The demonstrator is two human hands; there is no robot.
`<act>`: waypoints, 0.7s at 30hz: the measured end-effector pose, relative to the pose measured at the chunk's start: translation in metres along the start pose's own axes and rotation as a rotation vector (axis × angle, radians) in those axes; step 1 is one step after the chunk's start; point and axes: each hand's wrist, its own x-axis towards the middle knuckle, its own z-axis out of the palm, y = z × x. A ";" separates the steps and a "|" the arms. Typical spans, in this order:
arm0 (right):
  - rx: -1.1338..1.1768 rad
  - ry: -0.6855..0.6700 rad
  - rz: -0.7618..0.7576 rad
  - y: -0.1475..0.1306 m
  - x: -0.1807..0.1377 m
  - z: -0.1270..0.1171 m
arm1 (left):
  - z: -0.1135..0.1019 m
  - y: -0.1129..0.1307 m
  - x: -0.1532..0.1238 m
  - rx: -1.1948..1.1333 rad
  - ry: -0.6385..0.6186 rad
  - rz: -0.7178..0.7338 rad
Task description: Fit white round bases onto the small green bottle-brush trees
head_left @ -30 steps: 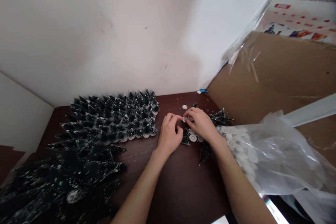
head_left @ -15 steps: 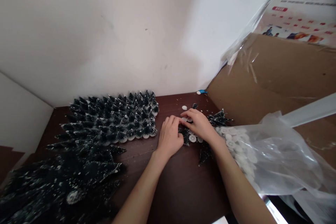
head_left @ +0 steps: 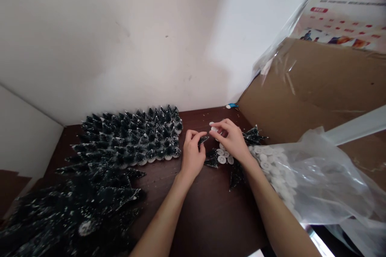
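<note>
My left hand [head_left: 193,153] is closed around a small dark green miniature Christmas tree [head_left: 203,140] with white-flecked tips, which lies sideways between thumb and fingers. Just right of it, my right hand [head_left: 231,138] pinches a round white disc base [head_left: 214,129] between thumb and fingertips. The tree and the disc are apart. Below my right hand lie several more white disc bases [head_left: 222,159] and a loose little tree [head_left: 212,158]. Another dark tree [head_left: 237,175] rests partly under my right wrist.
Upright miniature trees [head_left: 144,136] stand in tight rows at left, with larger trees [head_left: 90,204] heaped in front. A clear plastic bag [head_left: 325,176] spills white discs on the right, before a cardboard box [head_left: 337,84]. A pale wall [head_left: 135,48] rises behind the brown table [head_left: 208,209].
My hands, close together before, have moved apart. The small tree in my left hand now shows, and my right hand has reached forward to the far white disc and pinches it.
</note>
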 end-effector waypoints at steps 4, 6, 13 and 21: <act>0.320 0.010 0.075 -0.010 -0.002 0.010 | 0.001 0.000 0.000 0.005 -0.013 -0.002; 0.514 0.001 0.128 -0.013 -0.003 0.014 | 0.001 0.002 0.000 0.009 -0.034 0.016; 0.778 0.058 0.236 -0.013 0.000 0.015 | 0.002 0.015 -0.005 -0.029 0.026 0.038; 0.788 0.065 0.234 -0.016 -0.002 0.012 | 0.005 0.026 -0.016 -0.051 0.046 -0.022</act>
